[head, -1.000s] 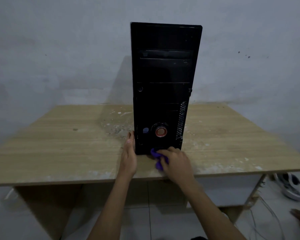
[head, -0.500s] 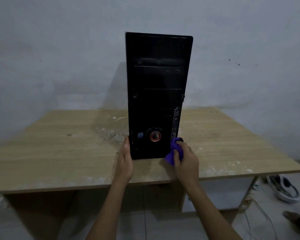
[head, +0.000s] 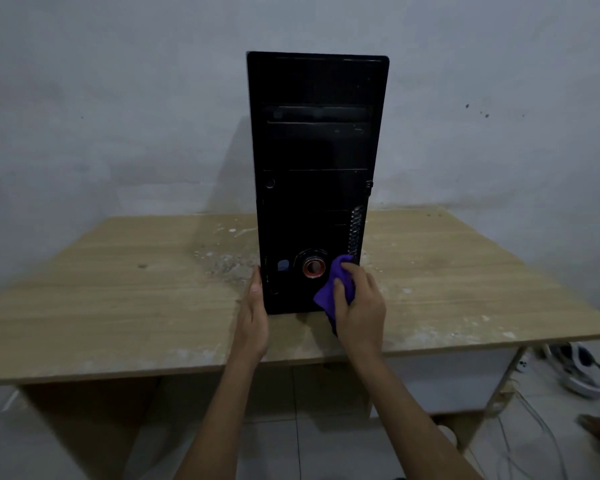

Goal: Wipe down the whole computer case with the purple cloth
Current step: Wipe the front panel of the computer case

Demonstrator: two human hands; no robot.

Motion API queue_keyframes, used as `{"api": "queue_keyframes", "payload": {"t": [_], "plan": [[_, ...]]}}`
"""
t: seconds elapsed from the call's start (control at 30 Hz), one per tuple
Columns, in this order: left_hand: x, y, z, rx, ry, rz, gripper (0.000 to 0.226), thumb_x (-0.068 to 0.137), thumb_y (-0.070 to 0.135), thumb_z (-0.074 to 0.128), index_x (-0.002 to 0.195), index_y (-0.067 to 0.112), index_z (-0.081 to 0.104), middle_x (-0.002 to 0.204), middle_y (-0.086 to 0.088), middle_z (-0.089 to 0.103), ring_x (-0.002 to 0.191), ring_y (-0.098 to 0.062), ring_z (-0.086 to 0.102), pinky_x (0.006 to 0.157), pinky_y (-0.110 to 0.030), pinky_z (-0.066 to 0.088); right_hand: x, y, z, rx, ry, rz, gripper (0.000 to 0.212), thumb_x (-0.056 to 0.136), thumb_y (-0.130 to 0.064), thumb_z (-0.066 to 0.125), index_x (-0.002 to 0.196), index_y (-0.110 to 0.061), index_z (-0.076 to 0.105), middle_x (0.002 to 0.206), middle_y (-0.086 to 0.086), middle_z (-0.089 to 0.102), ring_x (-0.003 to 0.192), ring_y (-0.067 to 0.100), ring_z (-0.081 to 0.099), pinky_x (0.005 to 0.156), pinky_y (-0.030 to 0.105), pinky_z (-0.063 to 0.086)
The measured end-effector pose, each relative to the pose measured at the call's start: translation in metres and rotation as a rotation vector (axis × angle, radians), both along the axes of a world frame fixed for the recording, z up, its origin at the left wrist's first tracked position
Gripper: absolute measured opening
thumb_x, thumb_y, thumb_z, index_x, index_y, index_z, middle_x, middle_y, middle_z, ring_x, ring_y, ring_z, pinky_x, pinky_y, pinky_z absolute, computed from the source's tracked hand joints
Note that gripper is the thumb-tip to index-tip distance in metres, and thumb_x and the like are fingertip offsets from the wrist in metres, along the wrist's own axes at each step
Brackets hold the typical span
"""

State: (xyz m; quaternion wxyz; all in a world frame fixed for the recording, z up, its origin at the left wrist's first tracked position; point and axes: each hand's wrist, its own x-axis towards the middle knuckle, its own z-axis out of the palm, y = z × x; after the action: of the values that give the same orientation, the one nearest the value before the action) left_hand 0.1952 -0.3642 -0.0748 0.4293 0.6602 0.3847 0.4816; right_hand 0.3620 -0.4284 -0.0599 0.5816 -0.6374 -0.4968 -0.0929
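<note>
A grey wall (head: 118, 98) fills the background, and against it stands a wooden counter (head: 101, 292), its top dusted with pale specks and a patch of grit just left of the case. The black computer case (head: 316, 150) stands upright on the counter near its front edge, front panel facing the camera, with a round copper-ringed button (head: 314, 266) low on the panel and a small blue sticker (head: 283, 265) beside it. On the tiled floor (head: 326, 445) at the lower right lie a white headset-like object (head: 582, 372) and some thin white cables (head: 523, 434). The left hand (head: 254, 317) lies flat along the case's lower left edge, fingers straight, touching it. The right hand (head: 359, 306) has its grip curled round the bunched purple cloth (head: 329, 292), which is pressed against the lower right corner of the front panel, just right of the button, a corner of it hanging down to the counter.
</note>
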Motion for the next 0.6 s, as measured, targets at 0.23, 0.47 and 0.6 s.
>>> {"api": "queue_keyframes", "payload": {"t": [0.23, 0.47, 0.6], "plan": [[0.0, 0.002, -0.003, 0.004, 0.016, -0.003, 0.076, 0.094, 0.068, 0.007, 0.159, 0.03, 0.018, 0.166, 0.013, 0.017, 0.148, 0.003, 0.012, 0.119, -0.024, 0.012, 0.011, -0.009, -0.025, -0.282, -0.115, 0.104, 0.025, 0.096, -0.019, 0.064, 0.121, -0.019, 0.063, 0.104, 0.004, 0.066, 0.087, 0.022, 0.063, 0.07, 0.04, 0.057], [0.0, 0.002, -0.002, 0.006, 0.017, 0.005, 0.073, 0.095, 0.067, 0.007, 0.159, 0.033, 0.018, 0.165, 0.015, 0.017, 0.148, 0.003, 0.012, 0.119, -0.025, 0.013, 0.013, -0.011, 0.011, -0.007, -0.028, 0.08, 0.027, 0.101, -0.017, 0.058, 0.127, -0.015, 0.062, 0.103, -0.001, 0.061, 0.081, 0.011, 0.057, 0.066, 0.018, 0.043], [0.0, 0.002, -0.001, -0.003, 0.002, -0.001, 0.074, 0.095, 0.067, 0.008, 0.159, 0.031, 0.019, 0.165, 0.014, 0.018, 0.147, 0.004, 0.012, 0.122, -0.025, 0.013, 0.012, -0.002, 0.024, -0.002, -0.157, 0.048, 0.032, 0.103, -0.019, 0.057, 0.134, -0.016, 0.061, 0.104, -0.004, 0.056, 0.075, 0.006, 0.051, 0.061, 0.008, 0.038]]}}
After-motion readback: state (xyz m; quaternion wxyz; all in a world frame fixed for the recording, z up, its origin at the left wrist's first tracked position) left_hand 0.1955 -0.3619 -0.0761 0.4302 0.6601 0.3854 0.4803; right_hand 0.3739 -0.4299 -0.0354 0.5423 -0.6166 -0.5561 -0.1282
